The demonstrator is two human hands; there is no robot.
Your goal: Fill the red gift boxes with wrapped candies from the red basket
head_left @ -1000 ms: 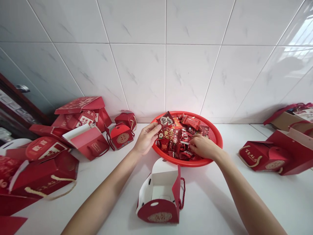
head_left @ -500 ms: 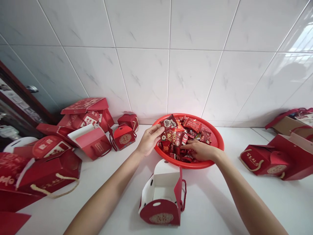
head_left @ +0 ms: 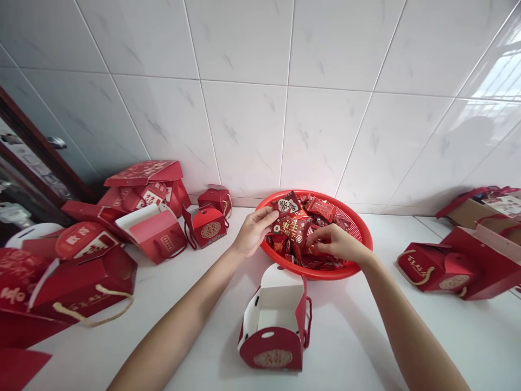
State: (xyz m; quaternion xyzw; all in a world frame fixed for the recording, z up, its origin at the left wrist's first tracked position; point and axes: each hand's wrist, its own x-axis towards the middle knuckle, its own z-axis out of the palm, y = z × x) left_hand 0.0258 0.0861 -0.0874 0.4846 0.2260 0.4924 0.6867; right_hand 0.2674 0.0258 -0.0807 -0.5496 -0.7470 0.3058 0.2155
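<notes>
At frame centre, the left hand (head_left: 254, 232) pinches a dark packet (head_left: 287, 206) over the red basket (head_left: 341, 273). The right hand (head_left: 337, 242) dips among sweets (head_left: 322, 208), its grip unclear. Below stands an open box (head_left: 273, 350).

Surface finish noted: plastic, card, fibre, glaze.
Back edge of the smooth worktop (head_left: 207, 347): basket (head_left: 367, 239) in perforated, glossy plastic, with shiny, film-like wrappers (head_left: 321, 208) inside. Toward the front edge: open box (head_left: 271, 345) in smooth card, near-matt, with twisted, textile-like cord (head_left: 309, 323). Toward the left edge: rope handle (head_left: 122, 313), rough fibre. Wall tiles (head_left: 240, 130) behind: hard, glazed-looking, reflective.
</notes>
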